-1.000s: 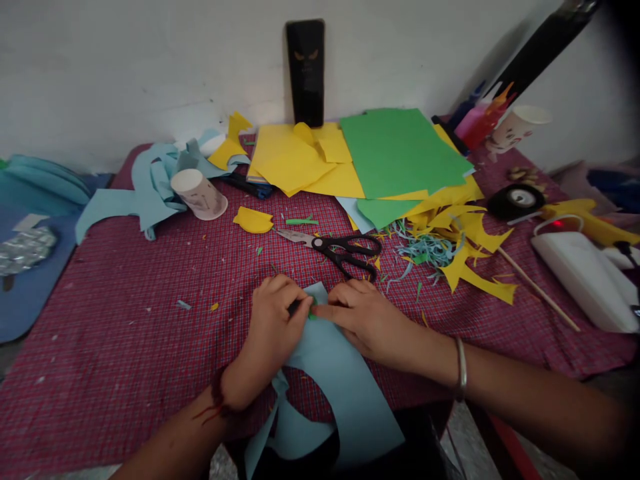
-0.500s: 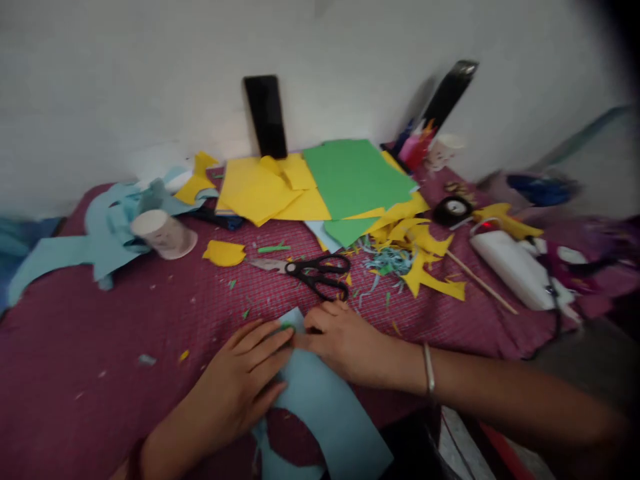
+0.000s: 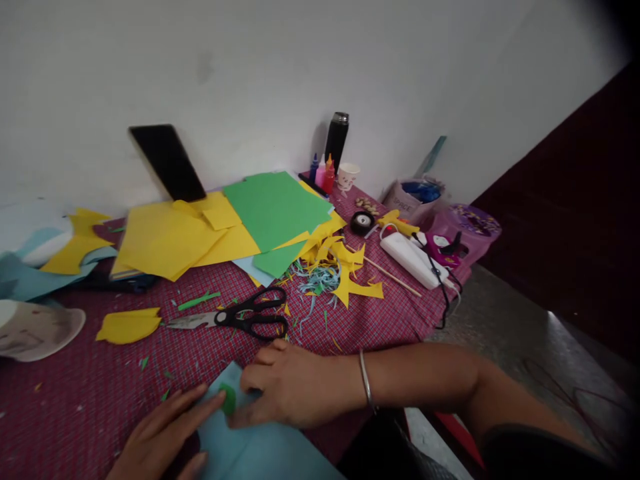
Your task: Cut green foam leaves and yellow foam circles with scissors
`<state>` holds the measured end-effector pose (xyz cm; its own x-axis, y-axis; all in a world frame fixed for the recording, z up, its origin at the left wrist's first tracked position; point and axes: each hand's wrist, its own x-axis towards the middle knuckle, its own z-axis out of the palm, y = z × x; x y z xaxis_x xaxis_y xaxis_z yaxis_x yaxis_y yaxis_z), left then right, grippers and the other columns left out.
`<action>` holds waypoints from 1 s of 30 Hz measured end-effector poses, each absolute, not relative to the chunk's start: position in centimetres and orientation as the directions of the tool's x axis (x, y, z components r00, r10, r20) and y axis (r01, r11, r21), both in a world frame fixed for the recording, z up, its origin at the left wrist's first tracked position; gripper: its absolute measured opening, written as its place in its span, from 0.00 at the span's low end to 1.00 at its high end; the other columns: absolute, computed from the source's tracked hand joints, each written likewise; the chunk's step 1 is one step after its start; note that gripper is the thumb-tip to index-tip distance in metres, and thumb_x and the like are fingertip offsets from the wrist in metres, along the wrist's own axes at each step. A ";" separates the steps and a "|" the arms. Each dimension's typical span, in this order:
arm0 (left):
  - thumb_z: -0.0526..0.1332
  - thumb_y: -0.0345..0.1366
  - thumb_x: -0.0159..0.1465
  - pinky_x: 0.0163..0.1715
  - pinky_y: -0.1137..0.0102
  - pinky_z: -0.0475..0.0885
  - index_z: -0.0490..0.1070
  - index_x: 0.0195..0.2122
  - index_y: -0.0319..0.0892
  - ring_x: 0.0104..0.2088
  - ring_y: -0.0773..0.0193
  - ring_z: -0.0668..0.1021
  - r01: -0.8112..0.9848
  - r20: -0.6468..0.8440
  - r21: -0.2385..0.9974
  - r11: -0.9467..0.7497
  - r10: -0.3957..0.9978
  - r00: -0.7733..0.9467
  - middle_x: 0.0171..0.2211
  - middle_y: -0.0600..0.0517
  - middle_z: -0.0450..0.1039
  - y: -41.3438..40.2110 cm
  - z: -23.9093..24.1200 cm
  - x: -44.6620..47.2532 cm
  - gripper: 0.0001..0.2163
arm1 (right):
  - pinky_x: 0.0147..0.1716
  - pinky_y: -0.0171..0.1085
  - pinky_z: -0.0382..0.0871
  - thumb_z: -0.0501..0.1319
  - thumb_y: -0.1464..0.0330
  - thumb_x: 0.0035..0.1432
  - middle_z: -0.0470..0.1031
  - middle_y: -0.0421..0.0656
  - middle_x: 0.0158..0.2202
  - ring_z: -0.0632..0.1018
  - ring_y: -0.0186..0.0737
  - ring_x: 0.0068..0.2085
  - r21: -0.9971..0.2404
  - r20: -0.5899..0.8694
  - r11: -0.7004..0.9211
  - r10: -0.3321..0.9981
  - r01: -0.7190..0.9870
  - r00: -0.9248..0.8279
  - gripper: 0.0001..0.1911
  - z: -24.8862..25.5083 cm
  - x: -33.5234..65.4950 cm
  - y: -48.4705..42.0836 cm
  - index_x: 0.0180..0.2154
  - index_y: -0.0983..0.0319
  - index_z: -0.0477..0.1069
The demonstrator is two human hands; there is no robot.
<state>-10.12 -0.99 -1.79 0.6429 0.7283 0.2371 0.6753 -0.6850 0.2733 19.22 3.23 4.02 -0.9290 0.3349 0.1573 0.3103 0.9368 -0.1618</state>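
Note:
A light blue paper cutout lies at the table's near edge, under both hands and partly cut off by the frame's bottom. On it sits a small green paper piece. My left hand rests along the cutout's left side, fingers stretched out, one fingertip touching the green piece. From the right, my right hand holds the blue paper with bent fingers, its thumb close to the green piece. Black-handled scissors lie just beyond my hands, blades pointing left. Beside their tips is a yellow paper cutout.
Yellow sheets and green sheets are stacked toward the wall, below a leaning phone. Paper shreds, tape, a wooden stick and a white power strip lie right. A paper cup stands left.
The view has swung right and closer, so the table's things appear further left. Both hands stay on the blue paper; the green piece between them now shows more fully.

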 end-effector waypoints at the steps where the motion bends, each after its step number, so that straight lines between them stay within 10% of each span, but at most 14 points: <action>1: 0.60 0.41 0.60 0.48 0.57 0.74 0.58 0.62 0.55 0.53 0.52 0.75 0.664 0.240 0.257 -0.702 0.712 0.660 0.54 0.52 0.73 -0.9 -1.7 -10.0 0.27 | 0.35 0.41 0.60 0.54 0.67 0.64 0.69 0.42 0.46 0.69 0.41 0.39 -0.153 0.149 0.939 0.329 0.306 -0.933 0.17 4.1 19.3 3.1 0.53 0.50 0.68; 9: 0.62 0.38 0.58 0.47 0.58 0.75 0.61 0.60 0.56 0.52 0.53 0.76 0.546 0.289 0.060 -0.836 0.538 0.792 0.53 0.55 0.74 -0.8 -0.1 -9.2 0.28 | 0.48 0.37 0.64 0.48 0.69 0.65 0.75 0.38 0.48 0.72 0.38 0.47 -0.274 0.147 0.823 0.547 0.497 -0.824 0.17 7.8 23.9 3.2 0.51 0.54 0.68; 14: 0.62 0.39 0.58 0.46 0.59 0.75 0.66 0.57 0.54 0.51 0.53 0.76 0.563 0.324 0.045 -0.825 0.545 0.773 0.53 0.53 0.74 -1.1 0.4 -8.7 0.24 | 0.44 0.33 0.66 0.45 0.70 0.66 0.76 0.44 0.45 0.75 0.37 0.45 -0.195 0.183 0.270 0.954 0.943 -0.236 0.17 10.0 31.1 9.5 0.48 0.62 0.70; 20: 0.63 0.41 0.58 0.45 0.59 0.75 0.68 0.55 0.54 0.50 0.53 0.77 0.591 0.316 0.053 -0.805 0.575 0.755 0.53 0.53 0.74 -1.1 0.7 -8.4 0.22 | 0.40 0.40 0.66 0.53 0.71 0.62 0.77 0.61 0.39 0.78 0.52 0.43 -0.017 0.070 -0.001 0.998 1.000 0.002 0.13 8.1 34.8 18.2 0.39 0.72 0.73; 30: 0.63 0.44 0.57 0.43 0.60 0.76 0.63 0.60 0.53 0.47 0.53 0.78 0.541 0.318 -0.036 -0.840 0.503 0.803 0.51 0.53 0.75 -0.4 -0.6 -9.3 0.28 | 0.43 0.43 0.70 0.57 0.66 0.64 0.74 0.53 0.45 0.76 0.47 0.45 0.050 0.006 0.004 1.000 0.999 -0.004 0.16 6.1 33.7 19.2 0.50 0.68 0.66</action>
<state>-9.30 -0.36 -0.65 0.8034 0.5034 0.3180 0.5408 -0.8404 -0.0360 33.73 19.18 6.10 -0.0040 1.0000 0.0059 0.9988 0.0037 0.0498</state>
